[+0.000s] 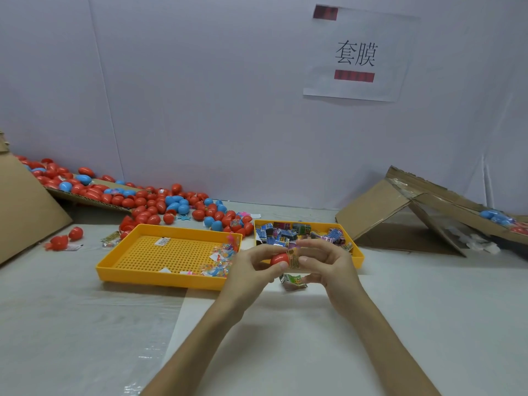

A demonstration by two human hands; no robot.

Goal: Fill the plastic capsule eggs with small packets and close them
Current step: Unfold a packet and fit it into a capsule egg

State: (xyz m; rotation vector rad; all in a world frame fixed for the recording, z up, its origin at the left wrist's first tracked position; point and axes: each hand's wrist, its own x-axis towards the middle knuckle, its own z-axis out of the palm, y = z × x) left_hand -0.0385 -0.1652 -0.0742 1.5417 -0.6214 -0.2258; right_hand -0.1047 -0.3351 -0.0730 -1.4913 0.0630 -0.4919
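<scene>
My left hand (251, 267) pinches a red capsule egg half (279, 259) above the table, just in front of the trays. A small printed packet (294, 257) sits at the egg's open end, with the fingers of my right hand (328, 262) curled round it. Under my right hand a green and white packet (293, 280) hangs or lies; I cannot tell which. The egg's other half is hidden by my fingers. A yellow tray (355, 260) behind my hands holds several small dark packets (285, 234).
A second yellow perforated tray (137, 274) at the left holds a few clear toy packets (221, 260). A heap of red and blue eggs (148, 204) spills from cardboard at back left. A cardboard flap (380, 207) with blue eggs lies at right.
</scene>
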